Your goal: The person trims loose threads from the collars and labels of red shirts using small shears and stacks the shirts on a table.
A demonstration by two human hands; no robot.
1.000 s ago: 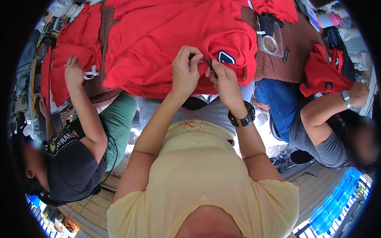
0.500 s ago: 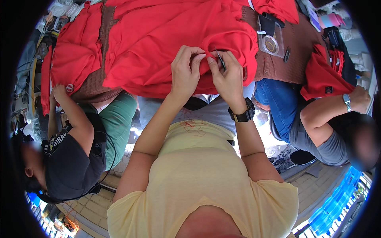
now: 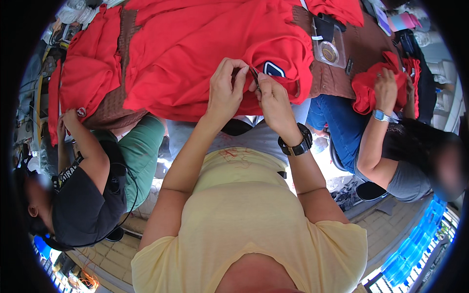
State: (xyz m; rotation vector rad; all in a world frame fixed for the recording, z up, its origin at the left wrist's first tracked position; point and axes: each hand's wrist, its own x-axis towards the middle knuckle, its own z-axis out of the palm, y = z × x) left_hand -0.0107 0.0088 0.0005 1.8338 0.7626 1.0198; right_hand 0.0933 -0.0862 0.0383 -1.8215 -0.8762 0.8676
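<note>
A large red cloth garment [image 3: 195,63] lies bunched over the table in front of me. My left hand [image 3: 227,85] is closed in a pinch above its near part; what sits between the fingertips is too small to make out. Close beside it, my right hand [image 3: 273,100] grips a slim dark pointed tool [image 3: 254,75] that looks like thread snips, its tip up near the left fingertips. Just beyond the right hand, a dark blue and white patch [image 3: 274,69] shows on the red cloth.
A brown patterned cloth [image 3: 337,80] covers the table. To the right are a clear plastic box [image 3: 328,51] and a small dark object [image 3: 349,66]. Co-workers sit on both sides, handling red garments [image 3: 93,63]. Loose red threads [image 3: 229,155] lie on my shirt.
My right hand has turned and drawn the tool slightly left, off the cloth. The blue and white patch has come into sight. The right co-worker's hand has moved onto their red cloth.
</note>
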